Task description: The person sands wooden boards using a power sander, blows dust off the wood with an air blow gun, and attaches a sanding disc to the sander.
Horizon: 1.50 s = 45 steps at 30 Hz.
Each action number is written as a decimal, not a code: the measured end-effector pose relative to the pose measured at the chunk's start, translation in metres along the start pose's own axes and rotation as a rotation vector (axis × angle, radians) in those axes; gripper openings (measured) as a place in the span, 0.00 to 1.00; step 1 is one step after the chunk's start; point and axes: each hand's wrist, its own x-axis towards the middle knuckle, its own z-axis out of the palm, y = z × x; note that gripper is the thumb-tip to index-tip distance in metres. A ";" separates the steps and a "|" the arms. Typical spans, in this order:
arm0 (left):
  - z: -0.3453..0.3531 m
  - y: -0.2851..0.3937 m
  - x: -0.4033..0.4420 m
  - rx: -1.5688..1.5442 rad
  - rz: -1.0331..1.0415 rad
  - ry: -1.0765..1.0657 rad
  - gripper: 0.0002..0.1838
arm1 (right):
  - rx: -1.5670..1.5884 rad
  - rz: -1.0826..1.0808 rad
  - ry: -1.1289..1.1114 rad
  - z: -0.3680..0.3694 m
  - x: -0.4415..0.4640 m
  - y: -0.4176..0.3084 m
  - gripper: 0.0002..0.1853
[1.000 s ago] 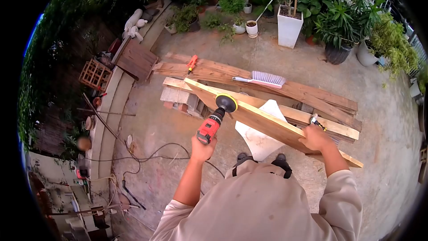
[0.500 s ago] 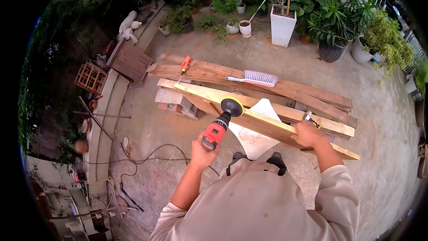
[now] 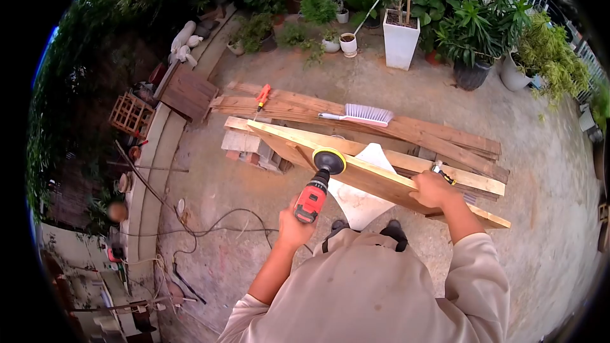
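Note:
In my left hand [image 3: 295,225] is a red and black cordless drill [image 3: 311,197], the fingers wrapped round its handle. A round sanding pad [image 3: 328,161] with a yellow rim is fitted to the drill and lies against the upper edge of a wooden panel [image 3: 375,181]. The panel stands tilted on its long side, its pale edge upward. My right hand [image 3: 434,189] grips that edge toward the right end. Behind the panel runs a pale plank [image 3: 473,178]. A white plastic seat [image 3: 359,206] shows below and behind the panel.
Brown boards [image 3: 432,132] lie behind, bearing a brush [image 3: 368,114] and an orange-handled tool [image 3: 263,96]. A yellow-black tool [image 3: 443,173] sits by my right hand. Bricks [image 3: 251,151] support the left end. A black cable [image 3: 219,231] crosses the floor. Potted plants [image 3: 401,41] line the back.
The drill and my left hand have shifted slightly right and downward, the pad still on the panel's edge. My right hand keeps its hold, with the view moving a little.

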 end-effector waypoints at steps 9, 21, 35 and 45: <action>-0.030 -0.011 0.022 -0.013 -0.051 0.083 0.24 | -0.021 -0.025 -0.012 0.005 0.000 0.000 0.18; -0.006 0.037 -0.005 -0.001 0.033 -0.065 0.27 | -0.046 -0.039 0.032 0.002 -0.003 -0.008 0.14; 0.027 0.075 -0.034 0.035 0.060 -0.060 0.29 | -0.025 -0.050 0.001 -0.004 -0.006 -0.005 0.13; 0.054 0.097 -0.053 -0.032 0.032 -0.046 0.29 | 0.012 0.020 -0.061 -0.017 -0.042 0.027 0.60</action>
